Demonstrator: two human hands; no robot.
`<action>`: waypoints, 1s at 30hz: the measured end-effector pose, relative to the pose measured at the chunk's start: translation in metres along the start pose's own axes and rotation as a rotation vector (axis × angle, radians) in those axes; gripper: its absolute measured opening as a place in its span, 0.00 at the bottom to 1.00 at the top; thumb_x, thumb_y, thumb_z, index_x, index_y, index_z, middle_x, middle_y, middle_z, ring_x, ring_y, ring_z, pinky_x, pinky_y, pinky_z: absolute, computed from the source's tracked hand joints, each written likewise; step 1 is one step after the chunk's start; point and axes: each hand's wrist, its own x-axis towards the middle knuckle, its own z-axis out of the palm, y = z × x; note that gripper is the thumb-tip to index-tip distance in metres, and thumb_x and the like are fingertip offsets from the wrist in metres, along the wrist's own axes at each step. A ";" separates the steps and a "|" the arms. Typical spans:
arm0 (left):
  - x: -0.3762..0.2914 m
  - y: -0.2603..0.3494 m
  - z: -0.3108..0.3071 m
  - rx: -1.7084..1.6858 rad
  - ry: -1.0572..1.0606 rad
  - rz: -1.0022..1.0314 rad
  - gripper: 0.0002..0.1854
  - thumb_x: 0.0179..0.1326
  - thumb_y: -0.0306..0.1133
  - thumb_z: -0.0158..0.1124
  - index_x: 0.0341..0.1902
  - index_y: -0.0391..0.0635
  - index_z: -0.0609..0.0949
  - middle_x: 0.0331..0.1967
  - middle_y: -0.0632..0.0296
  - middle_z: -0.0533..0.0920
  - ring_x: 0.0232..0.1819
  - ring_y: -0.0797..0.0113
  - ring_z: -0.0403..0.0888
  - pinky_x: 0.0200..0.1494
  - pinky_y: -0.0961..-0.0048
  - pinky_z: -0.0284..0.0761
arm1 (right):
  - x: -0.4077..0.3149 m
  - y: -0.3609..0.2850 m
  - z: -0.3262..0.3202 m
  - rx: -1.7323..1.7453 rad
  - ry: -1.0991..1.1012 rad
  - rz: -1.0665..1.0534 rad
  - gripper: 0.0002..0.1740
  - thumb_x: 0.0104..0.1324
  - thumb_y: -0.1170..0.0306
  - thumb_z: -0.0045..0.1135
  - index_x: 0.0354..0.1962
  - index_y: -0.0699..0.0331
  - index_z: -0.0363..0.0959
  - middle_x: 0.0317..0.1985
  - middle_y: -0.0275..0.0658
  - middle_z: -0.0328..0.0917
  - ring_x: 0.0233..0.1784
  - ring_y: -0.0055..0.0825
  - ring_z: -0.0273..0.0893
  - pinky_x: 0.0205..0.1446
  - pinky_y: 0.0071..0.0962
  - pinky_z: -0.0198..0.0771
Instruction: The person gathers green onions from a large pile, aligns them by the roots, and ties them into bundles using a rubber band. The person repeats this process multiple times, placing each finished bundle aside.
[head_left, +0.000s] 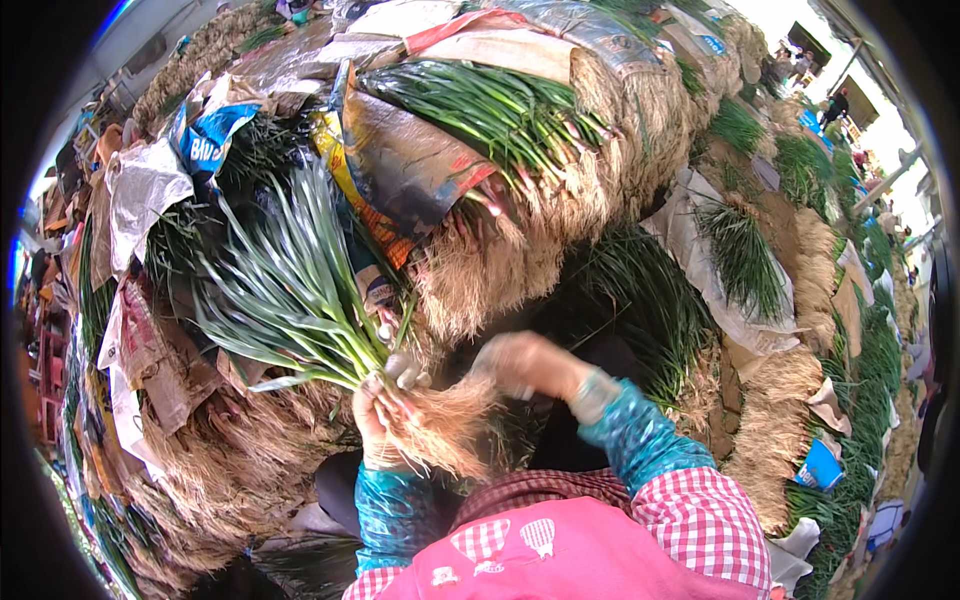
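Note:
My left hand (373, 420) grips a bunch of young green garlic (300, 300) around the lower stems. Long green leaves fan out to the upper left. The bunch's pale brown roots (446, 427) hang out on the right side of the hand. Grey coverings show on some fingertips. My right hand (521, 364) is blurred by motion beside the root ends, and its fingers cannot be made out clearly. Teal plastic sleeves (645, 427) cover both forearms.
A tall stack of garlic plants (495, 277), roots outward, stands ahead, partly covered by printed sacks (412, 165). Another root-edged stack (247, 457) lies left. Dark green leaves (637, 300) fill the gap at right, near a white sheet (742, 262). Distant people (836, 105) appear upper right.

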 end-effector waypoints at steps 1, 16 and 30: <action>-0.003 0.007 0.008 0.011 -0.044 -0.006 0.24 0.58 0.32 0.63 0.58 0.44 0.69 0.28 0.72 0.65 0.32 0.77 0.67 0.47 0.71 0.71 | 0.010 -0.014 -0.021 -0.076 0.241 -0.018 0.10 0.72 0.68 0.50 0.44 0.63 0.75 0.27 0.29 0.75 0.20 0.14 0.65 0.20 0.18 0.59; 0.013 -0.010 -0.034 0.220 0.298 -0.094 0.15 0.59 0.34 0.61 0.46 0.38 0.77 0.31 0.53 0.83 0.30 0.58 0.82 0.36 0.65 0.81 | 0.036 -0.006 0.032 -0.872 0.306 -0.365 0.17 0.55 0.76 0.64 0.45 0.64 0.76 0.39 0.43 0.81 0.42 0.35 0.82 0.45 0.29 0.77; -0.020 -0.002 -0.035 0.020 0.214 -0.009 0.21 0.55 0.30 0.62 0.52 0.36 0.73 0.45 0.53 0.77 0.43 0.64 0.75 0.53 0.67 0.74 | 0.091 -0.028 0.073 0.777 0.140 0.020 0.11 0.71 0.64 0.53 0.40 0.65 0.73 0.27 0.39 0.78 0.27 0.24 0.78 0.27 0.24 0.70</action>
